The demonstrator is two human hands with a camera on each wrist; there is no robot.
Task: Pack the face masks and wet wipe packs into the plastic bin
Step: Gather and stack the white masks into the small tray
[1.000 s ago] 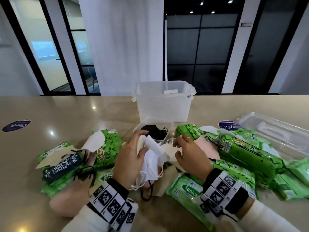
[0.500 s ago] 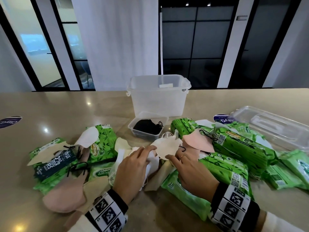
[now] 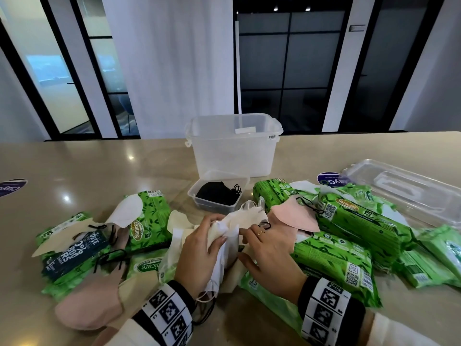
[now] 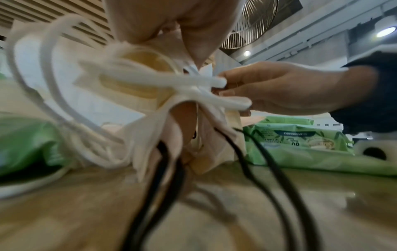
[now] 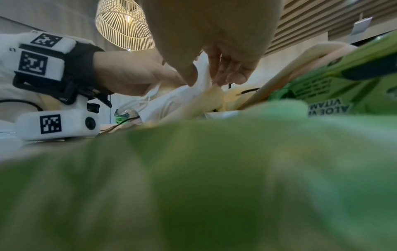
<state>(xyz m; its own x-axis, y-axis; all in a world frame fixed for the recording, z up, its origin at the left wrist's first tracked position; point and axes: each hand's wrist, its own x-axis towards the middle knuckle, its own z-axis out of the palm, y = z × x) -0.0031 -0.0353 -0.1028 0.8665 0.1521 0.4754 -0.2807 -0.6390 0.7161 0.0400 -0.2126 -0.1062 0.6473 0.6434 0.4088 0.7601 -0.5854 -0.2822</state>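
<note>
Head view, lower centre: my left hand [image 3: 197, 255] grips a bunch of white masks [image 3: 224, 236] to gather them for the plastic bin [image 3: 234, 146], empty at upper centre; my right hand [image 3: 269, 253] pinches their edge. Wipe packs [image 3: 349, 260] cover the table [image 3: 99, 171].

Left wrist: blurred ear loops [image 4: 268, 161] dangle.

Right wrist: a green blur hides the lower frame.

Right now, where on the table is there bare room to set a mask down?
Bare table spans the left, between the blue sticker and the plastic bin, ahead of the left wet wipe packs. Crowded: around both hands, left hand gripping the bunch of masks, and rightward to the clear lid.
</note>
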